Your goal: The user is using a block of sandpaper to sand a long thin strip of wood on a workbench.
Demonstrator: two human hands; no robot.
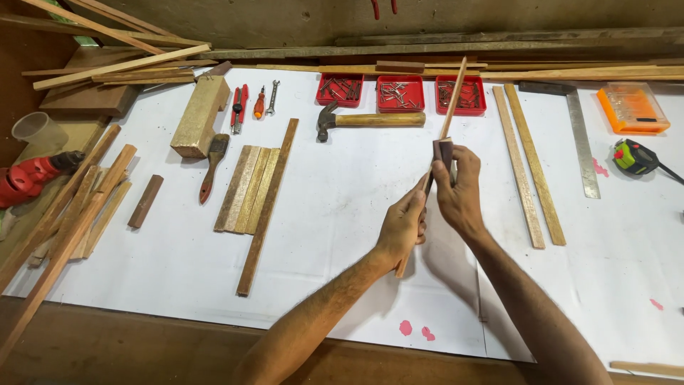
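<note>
Above the white-covered bench [342,235], the left hand [402,224] grips a thin wooden strip [452,100] while the right hand [459,192] pinches a small dark block [444,151] around it; rubbing probably wants even, lengthwise strokes. Three red trays [400,94] hold nails or screws.

Bright even overhead light, soft shadows, sharp focus
</note>
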